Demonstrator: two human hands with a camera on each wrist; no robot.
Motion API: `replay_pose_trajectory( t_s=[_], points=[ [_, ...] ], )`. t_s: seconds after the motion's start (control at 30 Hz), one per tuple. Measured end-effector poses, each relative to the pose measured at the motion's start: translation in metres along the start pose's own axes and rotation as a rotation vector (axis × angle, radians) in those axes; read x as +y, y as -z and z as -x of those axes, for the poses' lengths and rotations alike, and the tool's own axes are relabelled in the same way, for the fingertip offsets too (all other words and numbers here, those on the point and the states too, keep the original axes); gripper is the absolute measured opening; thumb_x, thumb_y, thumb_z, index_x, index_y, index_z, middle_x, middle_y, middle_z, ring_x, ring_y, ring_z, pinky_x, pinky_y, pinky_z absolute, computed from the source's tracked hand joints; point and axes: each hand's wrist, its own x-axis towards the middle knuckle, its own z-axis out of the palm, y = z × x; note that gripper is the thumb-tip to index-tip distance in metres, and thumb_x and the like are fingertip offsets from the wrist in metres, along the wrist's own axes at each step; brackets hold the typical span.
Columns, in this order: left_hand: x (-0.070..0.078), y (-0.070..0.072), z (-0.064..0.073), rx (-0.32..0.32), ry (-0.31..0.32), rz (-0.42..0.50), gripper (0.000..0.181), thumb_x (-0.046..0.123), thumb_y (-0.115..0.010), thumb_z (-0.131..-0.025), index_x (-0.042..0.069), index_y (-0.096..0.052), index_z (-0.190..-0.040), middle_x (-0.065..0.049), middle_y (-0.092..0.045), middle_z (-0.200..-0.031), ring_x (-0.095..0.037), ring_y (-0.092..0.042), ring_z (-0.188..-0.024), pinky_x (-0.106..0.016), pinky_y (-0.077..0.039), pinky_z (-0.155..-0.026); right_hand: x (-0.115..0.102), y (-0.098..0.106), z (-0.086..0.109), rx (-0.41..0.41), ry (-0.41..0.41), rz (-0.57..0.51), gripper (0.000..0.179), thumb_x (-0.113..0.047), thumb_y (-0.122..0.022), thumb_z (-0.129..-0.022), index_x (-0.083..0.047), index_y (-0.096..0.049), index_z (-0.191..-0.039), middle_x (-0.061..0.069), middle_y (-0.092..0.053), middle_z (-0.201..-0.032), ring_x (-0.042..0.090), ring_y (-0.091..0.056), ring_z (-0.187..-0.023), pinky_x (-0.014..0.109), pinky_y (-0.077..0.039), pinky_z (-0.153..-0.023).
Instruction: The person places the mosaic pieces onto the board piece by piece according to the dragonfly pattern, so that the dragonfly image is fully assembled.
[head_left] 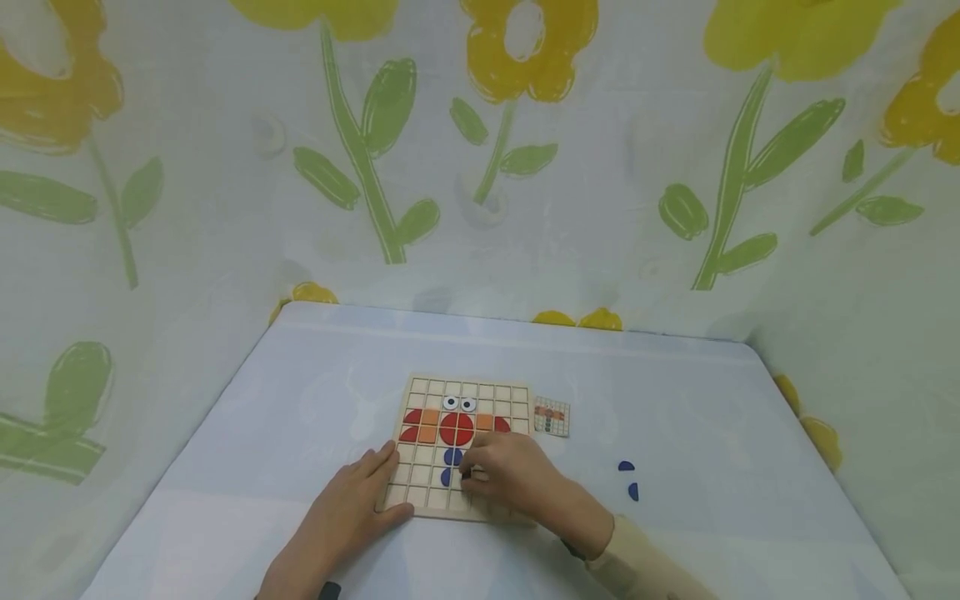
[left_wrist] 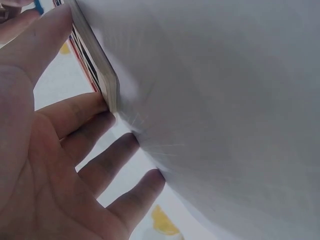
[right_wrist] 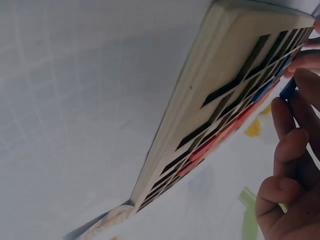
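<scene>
A wooden grid board (head_left: 422,497) lies on the table, with colored pieces set in its cells. My left hand (head_left: 356,500) rests at the board's left side, fingertips along the edge and thumb at the front corner. Over the lower middle cells, my right hand (head_left: 517,475) pinches a blue half-round piece (right_wrist: 288,90) between thumb and finger. Beside it sit blue pieces (head_left: 452,457) in the grid. Above them are a red circle (head_left: 457,430), orange squares (head_left: 429,425), red quarter pieces (head_left: 411,425) and two eye pieces (head_left: 451,403). The right hand hides some right-hand cells.
A small pattern card (head_left: 552,417) lies against the board's right side. Further right, two blue half-round pieces (head_left: 626,466) lie loose on the white table (head_left: 675,400). A flower-printed curtain (head_left: 570,208) stands behind the table.
</scene>
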Motion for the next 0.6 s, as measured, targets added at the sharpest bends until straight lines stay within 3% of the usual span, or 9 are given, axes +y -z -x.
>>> replay_pose_trajectory(
  t_s=[0.3, 0.6],
  points=[
    [-0.0005, -0.0001, 0.0009, 0.016, -0.010, -0.004, 0.084, 0.051, -0.079, -0.084, 0.005, -0.051, -0.148, -0.008, -0.044, -0.158, -0.037, -0.042, -0.142, -0.054, -0.038, -0.115, -0.0014, -0.0082, -0.0064, -0.069, -0.003, 0.023, 0.011, -0.033, -0.082, -0.086, -0.028, -0.082, -0.096, -0.016, -0.072, -0.094, 0.001, -0.064, -0.087, 0.020, -0.054, -0.078],
    [-0.0006, 0.0006, 0.0026, 0.025, -0.022, -0.009, 0.084, 0.051, -0.079, -0.084, 0.004, -0.051, -0.148, -0.009, -0.044, -0.157, -0.038, -0.043, -0.142, -0.054, -0.038, -0.115, -0.0016, -0.0085, -0.0070, -0.081, 0.001, 0.031, 0.010, -0.032, -0.083, -0.086, -0.028, -0.083, -0.096, -0.016, -0.072, -0.095, 0.001, -0.065, -0.089, 0.020, -0.056, -0.080]
  ],
)
